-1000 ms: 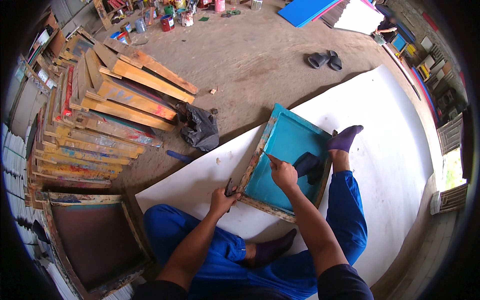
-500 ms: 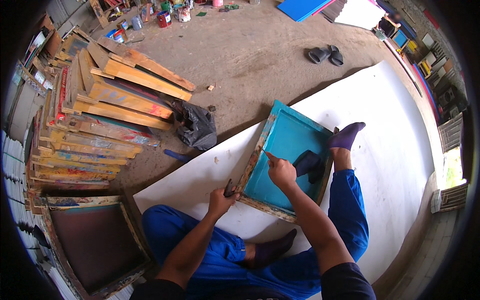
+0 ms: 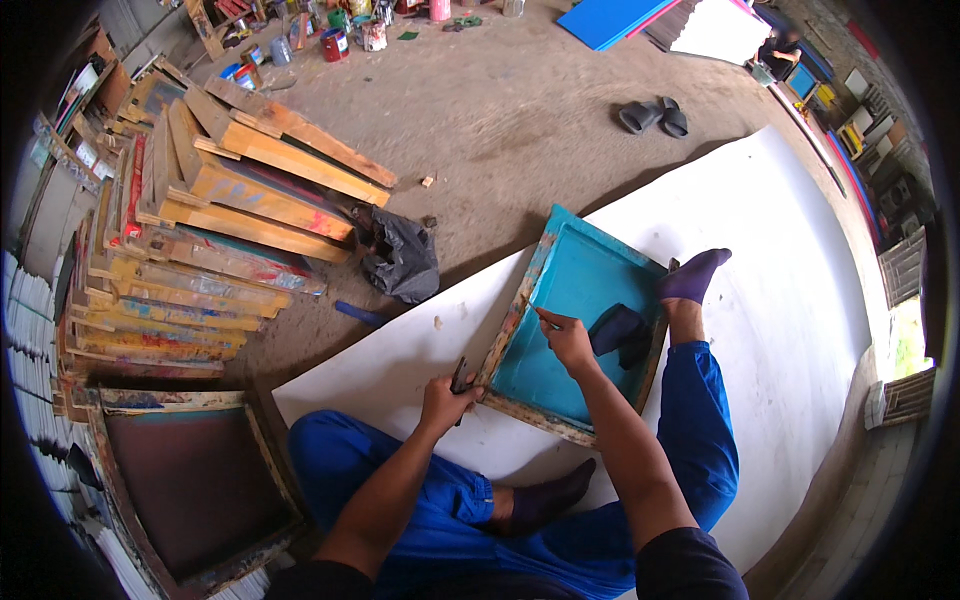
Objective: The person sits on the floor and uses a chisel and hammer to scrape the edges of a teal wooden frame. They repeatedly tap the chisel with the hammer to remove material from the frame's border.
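Note:
A wooden screen-printing frame (image 3: 515, 322) with teal mesh (image 3: 595, 262) lies tilted between my legs. My left hand (image 3: 447, 404) is closed round a dark, flat, narrow object (image 3: 460, 376), its kind unclear, beside the frame's near left corner. Over the mesh, my right hand (image 3: 568, 343) pinches a small, thin, pointed tool (image 3: 541, 314). Its tip is at the inside of the frame's left rail; whether it touches cannot be made out. A dark navy shape (image 3: 617, 328), too unclear to name, shows in the mesh area to the right of that hand.
A white sheet (image 3: 790, 300) lies under me and the frame. Stacked wooden frames (image 3: 200, 290) stand at the left, with another dark-meshed frame (image 3: 195, 490) nearer. A black plastic bag (image 3: 400, 262), slippers (image 3: 655, 117) and paint cans (image 3: 335, 44) are farther off. Another person (image 3: 780, 50) is at far right.
The dark object in my left hand now stands more upright. My right hand has shifted slightly down along the frame's left rail, still with the thin tool. The frame stays in place.

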`<state>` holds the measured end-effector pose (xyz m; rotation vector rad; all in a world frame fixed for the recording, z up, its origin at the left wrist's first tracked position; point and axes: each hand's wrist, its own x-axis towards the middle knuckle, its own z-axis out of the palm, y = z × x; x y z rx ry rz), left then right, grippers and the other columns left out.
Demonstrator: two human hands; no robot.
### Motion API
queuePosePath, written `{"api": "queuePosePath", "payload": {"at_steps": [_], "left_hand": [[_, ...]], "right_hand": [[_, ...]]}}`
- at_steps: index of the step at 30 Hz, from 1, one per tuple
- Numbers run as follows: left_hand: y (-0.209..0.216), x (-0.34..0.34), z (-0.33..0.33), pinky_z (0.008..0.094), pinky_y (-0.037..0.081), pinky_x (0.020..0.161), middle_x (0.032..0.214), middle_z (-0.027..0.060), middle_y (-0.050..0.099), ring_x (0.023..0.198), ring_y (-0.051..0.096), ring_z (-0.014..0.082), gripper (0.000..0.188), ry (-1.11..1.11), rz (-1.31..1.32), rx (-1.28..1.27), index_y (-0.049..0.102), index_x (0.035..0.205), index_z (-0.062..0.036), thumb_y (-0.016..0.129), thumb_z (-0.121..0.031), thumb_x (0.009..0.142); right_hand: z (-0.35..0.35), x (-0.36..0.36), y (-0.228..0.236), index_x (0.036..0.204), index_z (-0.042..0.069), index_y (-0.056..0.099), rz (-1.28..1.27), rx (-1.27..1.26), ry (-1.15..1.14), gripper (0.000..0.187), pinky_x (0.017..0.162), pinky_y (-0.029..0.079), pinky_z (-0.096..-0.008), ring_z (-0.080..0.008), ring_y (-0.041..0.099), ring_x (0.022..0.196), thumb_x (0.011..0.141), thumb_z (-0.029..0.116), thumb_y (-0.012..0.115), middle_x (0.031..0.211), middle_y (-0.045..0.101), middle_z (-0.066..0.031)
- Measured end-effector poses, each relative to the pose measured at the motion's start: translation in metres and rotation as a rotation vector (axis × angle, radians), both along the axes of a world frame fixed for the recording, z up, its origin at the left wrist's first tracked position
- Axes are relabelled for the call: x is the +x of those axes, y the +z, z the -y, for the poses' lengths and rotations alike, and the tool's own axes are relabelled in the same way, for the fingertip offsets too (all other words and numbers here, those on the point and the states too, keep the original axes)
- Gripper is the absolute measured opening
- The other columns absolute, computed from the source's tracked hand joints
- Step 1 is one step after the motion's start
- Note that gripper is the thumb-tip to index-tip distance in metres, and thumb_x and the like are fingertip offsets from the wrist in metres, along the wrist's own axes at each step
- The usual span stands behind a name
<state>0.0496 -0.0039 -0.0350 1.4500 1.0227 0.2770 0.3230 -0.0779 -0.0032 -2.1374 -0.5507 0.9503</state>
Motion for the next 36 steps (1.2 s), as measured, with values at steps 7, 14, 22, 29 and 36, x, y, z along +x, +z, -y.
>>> {"api": "queuePosePath", "payload": {"at_steps": [7,14,22,29,36], "left_hand": [[-0.001,0.000,0.002,0.0289,0.053,0.054,0.068,0.0070,0.070,0.058,0.066,0.0112,0.028,0.029,0.011,-0.019,0.072,0.102,0.0062,0.084,-0.011,0.083],[0.001,0.001,0.001,0.0290,0.055,0.056,0.070,0.0082,0.071,0.059,0.067,0.0121,0.031,0.033,-0.008,-0.034,0.072,0.105,0.0071,0.084,-0.011,0.083],[0.001,0.000,0.001,0.0291,0.056,0.058,0.072,0.0095,0.072,0.060,0.068,0.0128,0.036,0.028,-0.018,-0.056,0.072,0.109,0.0080,0.084,-0.014,0.083],[0.000,-0.001,0.001,0.0286,0.055,0.058,0.070,0.0092,0.071,0.060,0.068,0.0124,0.034,0.002,-0.024,-0.068,0.072,0.106,0.0068,0.085,-0.015,0.083],[0.007,0.000,0.000,0.0282,0.055,0.058,0.072,0.0077,0.071,0.060,0.067,0.0111,0.033,-0.027,-0.076,0.005,0.073,0.106,0.0051,0.085,-0.015,0.083]], "right_hand": [[0.002,-0.003,0.018,0.128,0.030,0.072,0.591,-0.139,0.165,0.031,0.079,0.057,-0.0488,-0.0399,0.071,0.089,0.098,0.030,0.062,0.098,0.074,-0.0178],[-0.004,0.002,0.024,0.132,0.032,0.068,0.665,-0.116,0.263,0.035,0.077,0.058,-0.0494,-0.0393,0.072,0.088,0.099,0.027,0.059,0.096,0.074,-0.0189],[-0.012,0.007,0.025,0.133,0.031,0.067,0.710,-0.163,0.330,0.037,0.075,0.058,-0.0500,-0.0391,0.073,0.085,0.098,0.026,0.059,0.095,0.073,-0.0201],[-0.017,0.005,0.023,0.145,0.031,0.055,0.763,-0.307,0.462,0.055,0.075,0.060,-0.0511,-0.0398,0.073,0.085,0.092,0.015,0.056,0.096,0.072,-0.0207],[-0.014,0.006,0.012,0.139,0.030,0.062,0.681,-0.214,0.343,0.043,0.078,0.059,-0.0509,-0.0385,0.073,0.090,0.097,0.023,0.056,0.096,0.073,-0.0185]]}}
